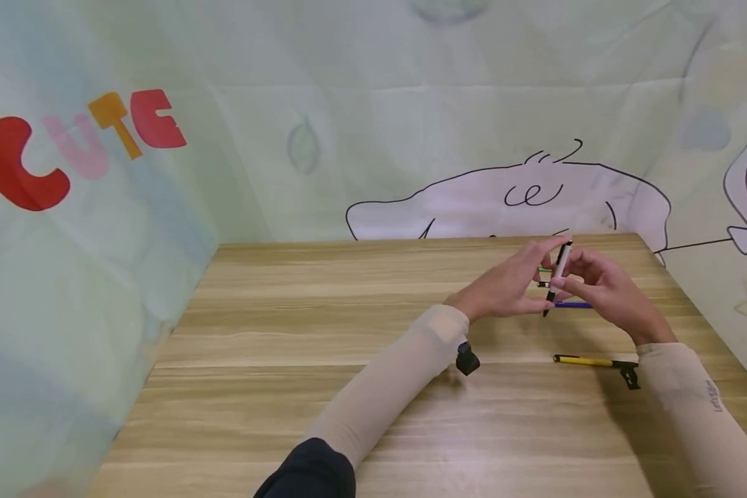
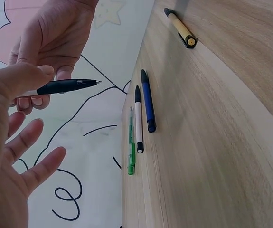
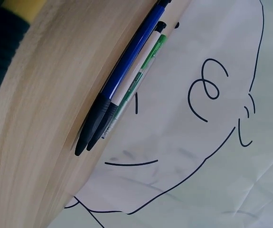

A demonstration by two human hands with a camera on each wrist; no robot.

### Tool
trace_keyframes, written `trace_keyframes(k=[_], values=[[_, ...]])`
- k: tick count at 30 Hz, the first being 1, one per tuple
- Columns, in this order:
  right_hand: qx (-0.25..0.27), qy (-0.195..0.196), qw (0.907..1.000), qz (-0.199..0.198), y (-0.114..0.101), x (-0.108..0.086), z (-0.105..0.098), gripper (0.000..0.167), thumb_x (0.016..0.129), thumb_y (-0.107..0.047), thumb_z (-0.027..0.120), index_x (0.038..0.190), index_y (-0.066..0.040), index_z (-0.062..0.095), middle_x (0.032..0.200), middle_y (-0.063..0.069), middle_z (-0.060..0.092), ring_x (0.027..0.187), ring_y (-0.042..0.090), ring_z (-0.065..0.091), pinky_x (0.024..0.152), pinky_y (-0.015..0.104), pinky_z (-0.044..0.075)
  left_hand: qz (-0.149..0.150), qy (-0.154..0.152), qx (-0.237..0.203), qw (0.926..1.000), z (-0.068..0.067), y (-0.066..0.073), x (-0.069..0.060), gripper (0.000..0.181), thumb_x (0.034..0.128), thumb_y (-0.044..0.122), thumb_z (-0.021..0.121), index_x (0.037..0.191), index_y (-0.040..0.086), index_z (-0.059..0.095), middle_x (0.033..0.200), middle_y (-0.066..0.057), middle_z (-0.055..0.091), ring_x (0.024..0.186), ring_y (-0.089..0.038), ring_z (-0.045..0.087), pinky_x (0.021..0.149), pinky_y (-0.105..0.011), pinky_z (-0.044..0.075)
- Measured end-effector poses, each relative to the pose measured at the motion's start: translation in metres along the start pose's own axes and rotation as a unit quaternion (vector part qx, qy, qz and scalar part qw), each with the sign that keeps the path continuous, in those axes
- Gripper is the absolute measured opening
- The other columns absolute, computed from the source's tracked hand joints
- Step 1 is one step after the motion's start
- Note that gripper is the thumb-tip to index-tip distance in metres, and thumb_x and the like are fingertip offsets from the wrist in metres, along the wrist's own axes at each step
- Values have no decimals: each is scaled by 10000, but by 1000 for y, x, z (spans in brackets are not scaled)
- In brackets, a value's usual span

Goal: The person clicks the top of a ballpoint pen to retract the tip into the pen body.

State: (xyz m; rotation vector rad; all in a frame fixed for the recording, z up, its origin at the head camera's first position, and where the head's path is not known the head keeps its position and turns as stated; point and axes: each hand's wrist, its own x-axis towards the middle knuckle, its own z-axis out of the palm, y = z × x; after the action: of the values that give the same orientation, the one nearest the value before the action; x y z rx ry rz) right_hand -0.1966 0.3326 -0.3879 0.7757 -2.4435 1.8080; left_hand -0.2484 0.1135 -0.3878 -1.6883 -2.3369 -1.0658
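Above the far right of the worktop [image 1: 324,332], the pen [image 1: 563,259] tilts in the air, the grip of the right hand [image 1: 616,290] clamped on its barrel. The left hand [image 1: 501,280] has its fingers spread about it; whether they press it, I cannot tell. Below, the green pen [image 2: 131,142], white pen [image 2: 138,122] and blue pen [image 2: 148,102] lie side by side, far to near; the yellow pen [image 1: 582,360] lies apart, nearer. Work on the raised pen looks unfinished; the other four are untouched.
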Motion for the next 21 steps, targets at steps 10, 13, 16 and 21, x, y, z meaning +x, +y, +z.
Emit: trace_keyframes(k=[10,13,16,21], values=[[144,-33,9998,-147,3,-1,-1,147,969,110,581,1098,69,525,1044,123,595,948,167,700,721,350,628,-146,-79,-13,9999,1,1,2,1046,876,196,808,1612,163,66,1286,-74,457,1080,-99,529,947,-137,467],[90,-25,9998,-166,3,-2,-1,151,967,114,581,1100,66,528,1038,119,599,925,142,701,722,343,627,-159,-70,-9,9998,2,2,3,1038,878,196,805,1610,162,72,1277,-67,458,1070,-99,531,939,-116,452],[38,-36,9998,-182,2,-2,-1,154,965,118,580,1099,65,527,1032,121,601,909,134,704,721,350,628,-144,-67,1,9999,2,2,3,1026,882,197,800,1609,158,77,1259,-66,463,1054,-101,532,926,-103,442],[93,-54,9998,-193,1,-2,-2,148,965,119,579,1095,71,526,1041,124,600,944,168,702,723,346,628,-157,-66,-27,9999,2,2,4,1030,881,195,800,1610,157,73,1254,-67,465,1048,-97,533,922,-99,441]])
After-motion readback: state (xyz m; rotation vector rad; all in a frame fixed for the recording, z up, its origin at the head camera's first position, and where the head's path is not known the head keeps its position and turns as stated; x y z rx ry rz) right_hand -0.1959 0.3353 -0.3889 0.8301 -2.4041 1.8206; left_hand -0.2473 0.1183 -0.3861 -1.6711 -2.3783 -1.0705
